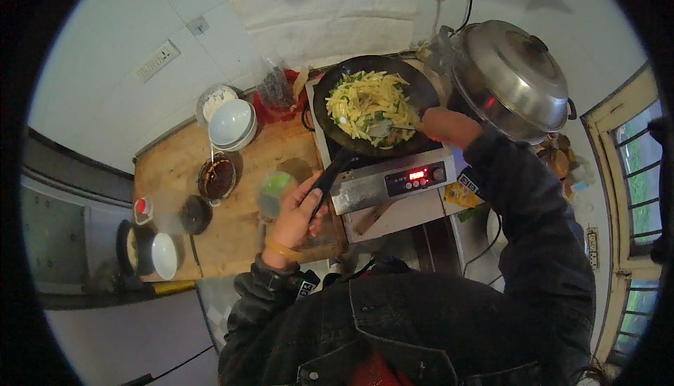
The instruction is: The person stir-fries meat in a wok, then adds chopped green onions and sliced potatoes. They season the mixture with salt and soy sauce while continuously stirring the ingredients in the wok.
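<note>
Wooden bench (235, 245), its right edge near my left fingers (310, 203), closed round the smooth black handle (333, 172) of the curved wok (418, 82) holding yellow strips (368, 101) (green-flecked); at its right, my right fingers (437, 123) grip a metal spatula (380, 129).

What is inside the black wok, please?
Inside are yellow strips, green pieces and a utensil's grey head. They cover much of the wok; anything underneath cannot be seen.

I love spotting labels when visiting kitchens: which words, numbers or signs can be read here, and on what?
I won't copy writing out, but it stands here:
Cooker display: lit red digits; nearby markings too small.
Left cuff patch: pale markings.
Right cuff patch: pale markings.
Yellow packet: any print too small to read.
</note>
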The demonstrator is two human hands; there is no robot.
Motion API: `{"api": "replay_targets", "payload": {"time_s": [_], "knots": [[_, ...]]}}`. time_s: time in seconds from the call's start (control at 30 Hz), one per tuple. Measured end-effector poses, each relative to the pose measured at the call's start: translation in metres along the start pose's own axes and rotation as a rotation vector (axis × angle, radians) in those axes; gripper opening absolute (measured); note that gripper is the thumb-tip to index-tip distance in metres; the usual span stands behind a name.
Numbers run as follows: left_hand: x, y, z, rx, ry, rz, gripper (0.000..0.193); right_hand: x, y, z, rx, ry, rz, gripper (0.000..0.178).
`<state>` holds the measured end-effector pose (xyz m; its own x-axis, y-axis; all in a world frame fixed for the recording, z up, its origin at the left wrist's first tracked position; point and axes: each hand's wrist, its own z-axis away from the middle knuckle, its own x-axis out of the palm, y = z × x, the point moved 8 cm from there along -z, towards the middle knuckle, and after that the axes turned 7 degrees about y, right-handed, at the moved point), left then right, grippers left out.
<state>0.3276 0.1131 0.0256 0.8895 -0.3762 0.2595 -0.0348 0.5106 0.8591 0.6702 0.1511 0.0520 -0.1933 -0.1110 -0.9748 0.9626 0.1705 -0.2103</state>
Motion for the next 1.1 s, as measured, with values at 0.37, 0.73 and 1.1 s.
{"api": "replay_targets", "payload": {"time_s": [0.37, 0.73, 1.1], "knots": [[0.002, 0.001, 0.001, -0.012, 0.01, -0.01, 0.045, -0.017, -0.007, 0.007, 0.145, 0.068, -0.134, 0.05], [0.002, 0.002, -0.001, 0.058, -0.02, -0.05, 0.045, 0.002, 0.018, -0.005, 0.058, -0.139, 0.074, 0.02], [0.004, 0.005, 0.002, 0.027, -0.005, -0.041, 0.045, 0.009, 0.029, -0.006, 0.304, -0.139, -0.042, 0.036]]}}
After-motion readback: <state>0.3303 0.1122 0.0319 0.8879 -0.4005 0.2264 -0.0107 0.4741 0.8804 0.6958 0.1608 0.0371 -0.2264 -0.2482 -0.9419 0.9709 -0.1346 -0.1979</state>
